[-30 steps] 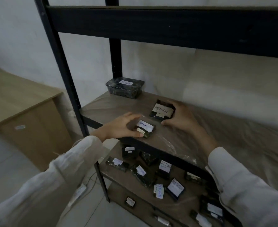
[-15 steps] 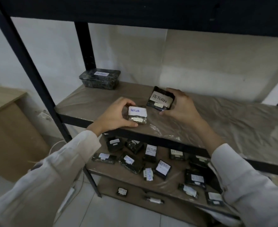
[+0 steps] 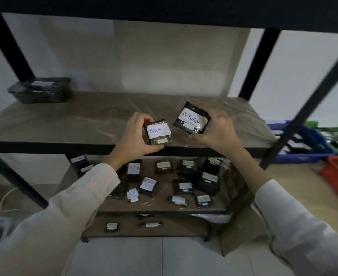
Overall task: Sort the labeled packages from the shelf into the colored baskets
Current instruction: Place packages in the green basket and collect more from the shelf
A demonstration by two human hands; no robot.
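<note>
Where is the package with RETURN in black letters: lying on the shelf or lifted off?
Lifted off: the right hand holds the RETURN package tilted above the shelf board, fingers curled behind it.

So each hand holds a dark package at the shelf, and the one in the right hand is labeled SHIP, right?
Not quite: in the head view the larger package in the right hand reads RETURN, not SHIP. The rest holds: the left hand grips the smaller package, both at the shelf.
</note>
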